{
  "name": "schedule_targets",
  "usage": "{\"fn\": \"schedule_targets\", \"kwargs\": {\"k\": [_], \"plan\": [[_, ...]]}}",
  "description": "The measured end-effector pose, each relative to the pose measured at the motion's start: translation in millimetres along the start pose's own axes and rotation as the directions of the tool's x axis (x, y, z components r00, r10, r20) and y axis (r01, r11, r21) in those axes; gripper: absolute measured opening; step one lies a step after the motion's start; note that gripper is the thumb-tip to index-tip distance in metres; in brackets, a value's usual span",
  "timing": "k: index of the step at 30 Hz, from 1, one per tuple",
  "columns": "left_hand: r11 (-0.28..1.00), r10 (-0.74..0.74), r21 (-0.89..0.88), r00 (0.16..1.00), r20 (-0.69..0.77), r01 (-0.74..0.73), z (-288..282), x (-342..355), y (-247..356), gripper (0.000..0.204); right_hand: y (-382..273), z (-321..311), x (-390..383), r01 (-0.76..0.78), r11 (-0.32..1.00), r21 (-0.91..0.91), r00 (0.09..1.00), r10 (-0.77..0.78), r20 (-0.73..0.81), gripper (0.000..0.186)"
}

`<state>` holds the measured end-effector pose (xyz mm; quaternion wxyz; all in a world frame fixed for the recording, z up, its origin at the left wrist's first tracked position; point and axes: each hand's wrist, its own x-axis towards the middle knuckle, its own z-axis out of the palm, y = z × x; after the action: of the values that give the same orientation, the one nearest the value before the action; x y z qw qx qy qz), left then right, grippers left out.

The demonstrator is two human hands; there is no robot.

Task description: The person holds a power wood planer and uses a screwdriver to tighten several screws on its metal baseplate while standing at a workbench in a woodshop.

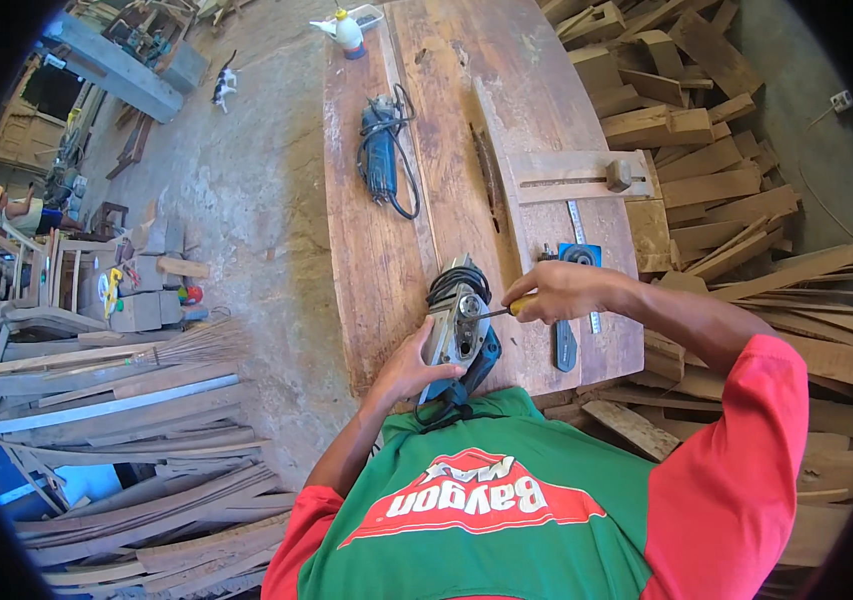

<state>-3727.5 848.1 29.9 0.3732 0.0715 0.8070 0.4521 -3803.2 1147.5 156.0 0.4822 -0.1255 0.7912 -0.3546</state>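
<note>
Right under the camera, the left hand [408, 368] is wrapped around the near side of a grey power tool [456, 325] sitting on the front edge of the wooden workbench [396, 250], fingers curled against its body. Meanwhile the right hand [558, 291] is clenched on a yellow-handled screwdriver [502, 310] with the tip poking into the tool's top. Further back there's a blue angle grinder [380, 150] with its cord looped, plus a white glue bottle [348, 32] at the far end.
</note>
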Motion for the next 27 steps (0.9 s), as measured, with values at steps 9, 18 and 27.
{"fn": "schedule_targets", "kwargs": {"k": [9, 18, 27], "plan": [[0.999, -0.018, 0.041, 1.0, -0.015, 0.019, 2, 0, -4, 0.129, -16, -3, -7, -0.131, 0.99, 0.057, 0.991, 0.131, 0.019, 0.044], [0.992, 0.025, 0.124, 1.0, 0.004, -0.025, -4, -1, -3, 0.123, -23, -11, -4, 0.322, 0.537, -0.78, 0.899, -0.432, 0.074, 0.033], [0.708, 0.636, 0.244, 0.748, 0.19, -0.663, -37, 61, 73, 0.037, -15, 11, -8, -0.061, 0.797, -0.6, 0.908, -0.206, -0.365, 0.042]]}}
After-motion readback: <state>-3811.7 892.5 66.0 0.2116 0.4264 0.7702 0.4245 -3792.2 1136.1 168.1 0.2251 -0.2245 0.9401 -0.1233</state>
